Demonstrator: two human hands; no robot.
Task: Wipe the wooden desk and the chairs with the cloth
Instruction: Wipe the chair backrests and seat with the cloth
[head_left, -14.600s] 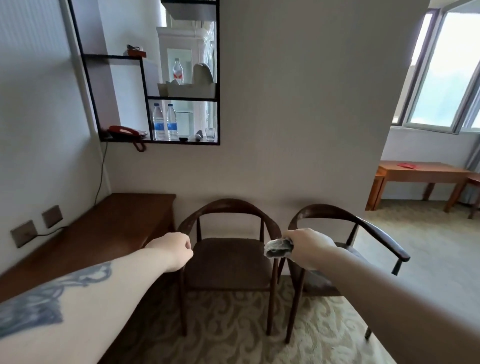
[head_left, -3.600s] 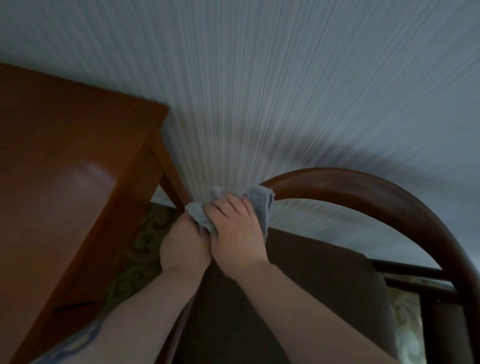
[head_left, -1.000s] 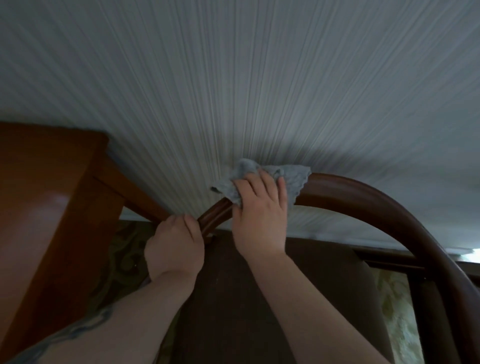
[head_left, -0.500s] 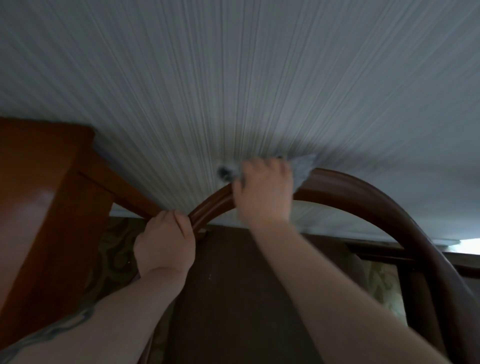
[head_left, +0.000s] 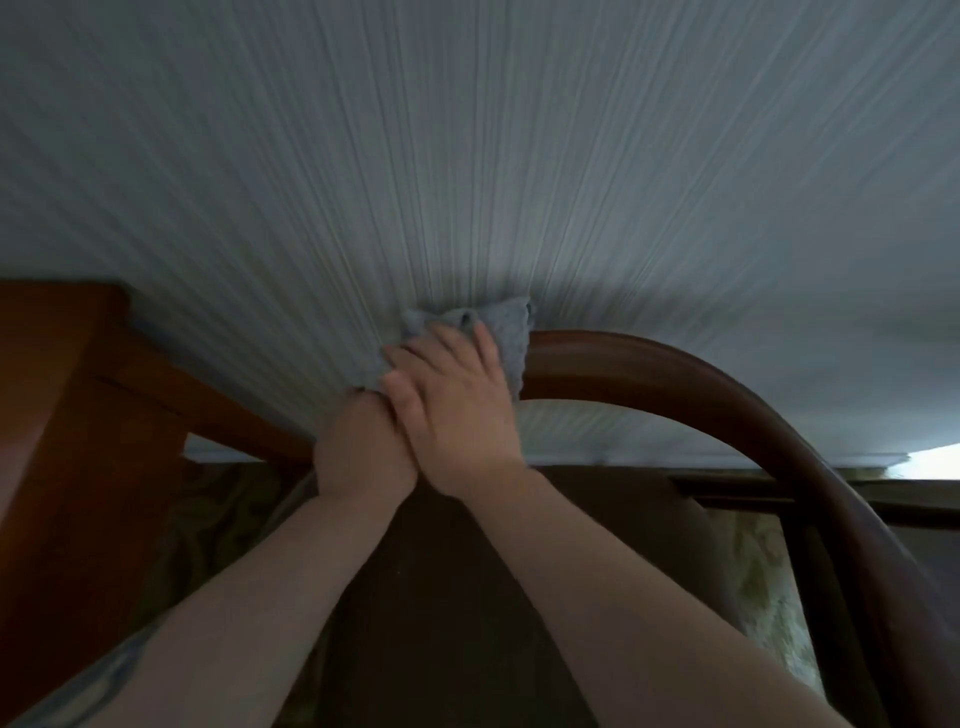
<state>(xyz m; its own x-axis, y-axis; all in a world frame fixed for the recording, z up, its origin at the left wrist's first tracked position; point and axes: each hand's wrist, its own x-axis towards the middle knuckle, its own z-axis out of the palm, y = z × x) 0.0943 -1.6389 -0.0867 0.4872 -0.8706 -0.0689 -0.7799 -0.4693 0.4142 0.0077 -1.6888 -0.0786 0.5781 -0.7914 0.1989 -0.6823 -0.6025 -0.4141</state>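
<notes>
- A pale wall (head_left: 467, 156) with fine vertical ribbing fills the upper view; below it a strip of patterned carpet (head_left: 223, 514) shows between the furniture. The head is bent close, so everything reads steep and stretched.
- At the left edge stands the wooden desk (head_left: 57, 415), seen only as its end corner and side panel; its top runs out of view, so whether it has been wiped cannot be judged here.
- The left hand (head_left: 358, 457) sits on the left end of the chair's curved top rail, likely to steady the chair against the push of wiping. Its fingers are covered by the other hand and the cloth, so whether they curl round the rail cannot be told.
- The right hand (head_left: 457, 410) lies over the cloth (head_left: 498, 332), fingers fairly straight and spread, pressing it down onto the rail rather than bunching it. Flat pressure of this kind suits rubbing along a narrow curved bar.
- The cloth, grey and crumpled, is draped over the top rail near its left end, close against the wall; motion blur softens its edges.
- The chair (head_left: 701, 384) sweeps rightward as a dark brown arc, its far armrest and legs cut off at the right and bottom edges; the dark seat (head_left: 467, 597) lies mostly beneath the forearms.
</notes>
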